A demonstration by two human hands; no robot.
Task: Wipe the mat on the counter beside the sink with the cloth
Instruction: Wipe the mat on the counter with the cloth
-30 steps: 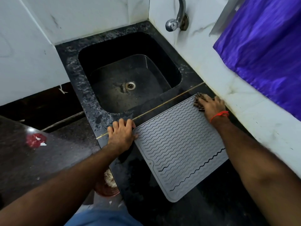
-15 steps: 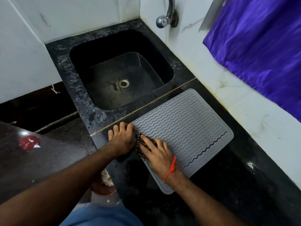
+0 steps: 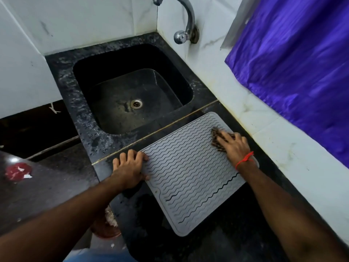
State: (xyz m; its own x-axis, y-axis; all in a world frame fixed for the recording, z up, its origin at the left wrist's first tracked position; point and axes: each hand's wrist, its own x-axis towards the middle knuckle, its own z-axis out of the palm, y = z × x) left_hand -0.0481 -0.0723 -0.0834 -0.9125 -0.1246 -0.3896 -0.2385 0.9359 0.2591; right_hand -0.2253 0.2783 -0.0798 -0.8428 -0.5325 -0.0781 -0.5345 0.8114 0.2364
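On the dark surface (image 3: pixel 217 248) beside the sink (image 3: pixel 132 95) lies the grey mat (image 3: pixel 190 178), seemingly soft and slippery, so the left hand (image 3: pixel 130 167) pins its edge with flat fingers while the right hand (image 3: pixel 233 145) presses the thin cloth (image 3: pixel 216 138) at the far corner.

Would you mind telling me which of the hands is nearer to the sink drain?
Left. The left hand rests at the mat's near-left edge below the drain; the right hand is farther right.
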